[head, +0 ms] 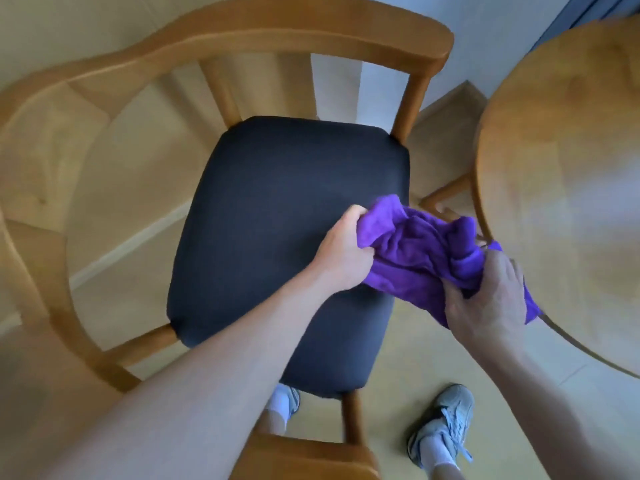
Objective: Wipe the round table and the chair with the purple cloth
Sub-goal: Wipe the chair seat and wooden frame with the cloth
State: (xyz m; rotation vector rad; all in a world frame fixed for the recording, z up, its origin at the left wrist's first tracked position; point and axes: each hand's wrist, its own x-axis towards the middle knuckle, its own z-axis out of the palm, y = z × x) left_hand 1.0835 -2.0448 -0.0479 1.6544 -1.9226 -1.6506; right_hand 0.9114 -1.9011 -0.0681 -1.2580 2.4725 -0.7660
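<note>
Seen from above: two bare forearms, no sleeves, no watch, no bracelet, no rings visible on either the left hand (341,252) or the right hand (491,296). Below, pale grey-and-white lace-up trainers, worn with white ankle socks. Right trainer (441,422) in full view, light laces crossed over a mesh-like upper, darker grey panels along the side, pale sole edge. Left trainer (289,398) mostly hidden, only a grey sliver and a band of white sock (278,403) showing. Bare lower legs above the socks. Edges of both arms softened by motion blur.
</note>
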